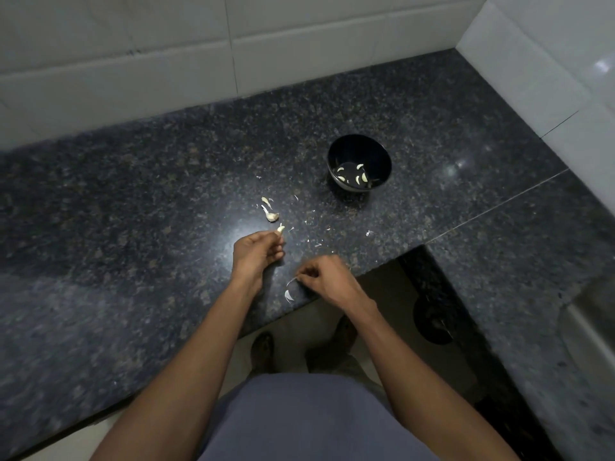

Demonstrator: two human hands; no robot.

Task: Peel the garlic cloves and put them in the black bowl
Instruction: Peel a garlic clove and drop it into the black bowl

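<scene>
Pinching a garlic clove [280, 229] in the left hand [258, 251], tip raised for stripping. Pulling a strip of skin [292, 280] away with the right hand [324, 277], near the surface [133, 201] edge. Keeping the black bowl [358, 162] far right, peeled cloves [361, 177] inside, clear of scraps.

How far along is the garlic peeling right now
Partly done. A few peeled cloves lie in the black bowl. In hand: the left hand pinches a clove, the right hand pulls off a skin strip. Left: at least one unpeeled clove on the counter.
</scene>
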